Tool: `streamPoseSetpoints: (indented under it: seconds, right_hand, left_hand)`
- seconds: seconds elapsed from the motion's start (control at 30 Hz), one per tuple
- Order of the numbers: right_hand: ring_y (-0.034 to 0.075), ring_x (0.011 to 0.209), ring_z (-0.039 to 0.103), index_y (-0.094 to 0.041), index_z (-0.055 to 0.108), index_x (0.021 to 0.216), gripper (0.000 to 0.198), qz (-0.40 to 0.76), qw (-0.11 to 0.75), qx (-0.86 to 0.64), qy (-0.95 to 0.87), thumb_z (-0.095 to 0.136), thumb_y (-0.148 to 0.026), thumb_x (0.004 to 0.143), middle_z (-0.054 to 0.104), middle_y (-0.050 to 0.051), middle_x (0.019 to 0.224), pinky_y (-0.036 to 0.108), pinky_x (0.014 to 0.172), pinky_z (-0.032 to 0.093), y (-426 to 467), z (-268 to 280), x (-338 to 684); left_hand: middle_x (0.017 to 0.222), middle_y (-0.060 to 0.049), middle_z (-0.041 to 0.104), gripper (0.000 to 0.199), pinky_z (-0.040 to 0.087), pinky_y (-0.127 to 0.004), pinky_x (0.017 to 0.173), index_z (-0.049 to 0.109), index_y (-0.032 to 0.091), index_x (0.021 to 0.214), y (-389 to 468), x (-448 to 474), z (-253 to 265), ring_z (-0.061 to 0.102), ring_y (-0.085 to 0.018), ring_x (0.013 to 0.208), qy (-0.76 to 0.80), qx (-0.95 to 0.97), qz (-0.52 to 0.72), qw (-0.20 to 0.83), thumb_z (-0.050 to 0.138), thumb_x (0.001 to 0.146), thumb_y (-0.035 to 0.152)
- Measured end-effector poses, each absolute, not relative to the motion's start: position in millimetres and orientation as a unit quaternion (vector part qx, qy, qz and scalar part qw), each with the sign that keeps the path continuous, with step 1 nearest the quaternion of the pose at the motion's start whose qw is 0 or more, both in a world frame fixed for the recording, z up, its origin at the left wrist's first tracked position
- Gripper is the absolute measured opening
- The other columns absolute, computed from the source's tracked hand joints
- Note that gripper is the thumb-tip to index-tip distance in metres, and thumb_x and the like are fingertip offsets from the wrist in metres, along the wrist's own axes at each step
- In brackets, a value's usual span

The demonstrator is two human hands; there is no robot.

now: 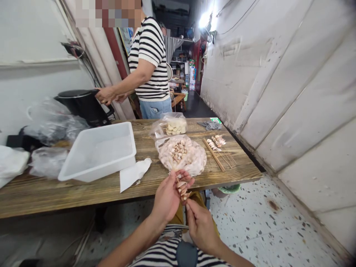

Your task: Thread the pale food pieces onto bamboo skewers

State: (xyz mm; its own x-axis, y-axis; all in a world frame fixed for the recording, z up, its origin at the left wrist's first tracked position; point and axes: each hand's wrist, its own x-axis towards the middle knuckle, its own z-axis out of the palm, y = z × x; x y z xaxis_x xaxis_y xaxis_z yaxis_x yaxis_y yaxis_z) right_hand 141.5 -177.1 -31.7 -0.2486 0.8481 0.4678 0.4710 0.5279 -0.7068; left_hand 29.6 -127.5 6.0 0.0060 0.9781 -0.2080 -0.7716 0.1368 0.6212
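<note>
My left hand (166, 198) is curled around a thin skewer threaded with several garlic cloves (182, 188), held just in front of the table edge. At the near end of that row, the thumb and fingers of my right hand (202, 225) pinch what looks like a garlic clove, mostly hidden by the fingertips. Just beyond my hands an open plastic bag (198, 157) holds loose unpeeled garlic cloves (179, 150). To its right lie filled garlic skewers (213, 144) beside some bare sticks (214, 155).
A white plastic tub (97, 170) and a white paper (135, 174) sit on the wooden table (69, 198) at left. Behind are a bag of pale slices (176, 128) and a grey crumpled bag (211, 125). A person in stripes (152, 55) touches a black kettle (83, 105).
</note>
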Motion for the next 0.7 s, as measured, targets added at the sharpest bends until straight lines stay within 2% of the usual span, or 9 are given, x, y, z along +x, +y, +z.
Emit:
streamPoseSetpoints:
  seconds: [0.1,0.23,0.43,0.7]
  right_hand:
    - [0.014,0.058,0.058,-0.016,0.054,0.084,0.025,0.231,0.426,-0.437,-0.758,0.031,-0.016,0.091,0.060,0.005,0.068,0.021,0.055,0.043,-176,-33,143]
    - [0.014,0.059,0.057,-0.016,0.054,0.085,0.024,0.254,0.437,-0.462,-0.729,0.031,-0.017,0.091,0.060,0.005,0.069,0.022,0.056,0.044,-174,-36,144]
    - [0.013,0.055,0.051,-0.017,0.053,0.080,0.025,0.262,0.442,-0.479,-0.712,0.031,-0.020,0.092,0.055,0.002,0.065,0.022,0.053,0.041,-172,-37,144]
    - [0.010,0.048,0.042,-0.018,0.048,0.071,0.027,0.304,0.469,-0.447,-0.699,0.033,-0.023,0.092,0.045,-0.002,0.057,0.019,0.046,0.035,-174,-29,143]
  left_hand:
    - [0.089,-0.010,0.066,0.030,0.048,-0.039,0.088,0.066,0.011,0.089,-127,28,4,0.063,-0.017,0.084,0.309,0.171,0.618,0.703,0.055,0.081,0.038]
    - [0.101,-0.015,0.065,0.044,0.046,-0.036,0.089,0.064,0.009,0.100,-133,28,-2,0.061,-0.022,0.094,0.304,0.237,0.553,0.738,0.050,0.082,0.046]
    - [0.102,-0.012,0.066,0.033,0.043,-0.037,0.092,0.062,0.012,0.104,-146,39,-12,0.060,-0.021,0.096,0.314,0.281,0.555,0.717,0.052,0.084,0.036]
    - [0.100,-0.010,0.064,0.024,0.047,-0.033,0.083,0.064,0.014,0.097,-142,31,-8,0.060,-0.019,0.090,0.280,0.263,0.530,0.756,0.057,0.081,0.031]
